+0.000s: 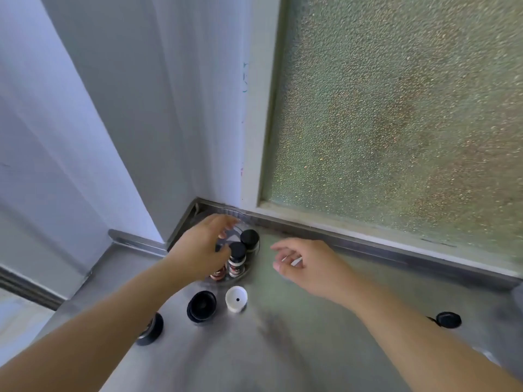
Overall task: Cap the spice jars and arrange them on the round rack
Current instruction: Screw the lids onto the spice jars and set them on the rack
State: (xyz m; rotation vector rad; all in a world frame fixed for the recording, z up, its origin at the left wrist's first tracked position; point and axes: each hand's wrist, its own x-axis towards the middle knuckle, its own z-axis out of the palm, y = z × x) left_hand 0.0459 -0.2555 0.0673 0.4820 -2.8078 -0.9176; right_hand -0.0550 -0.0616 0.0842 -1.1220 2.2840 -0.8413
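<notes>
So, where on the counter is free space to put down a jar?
Bare steel lies between the white cap and the black lid at far right, under the right hand. It is crowded at the rack, where capped jars stand beside the left hand.

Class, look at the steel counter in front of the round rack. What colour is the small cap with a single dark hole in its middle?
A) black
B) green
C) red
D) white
D: the cap with the dark hole is white, sitting on the counter just in front of the rack and beside a black lid.
</notes>
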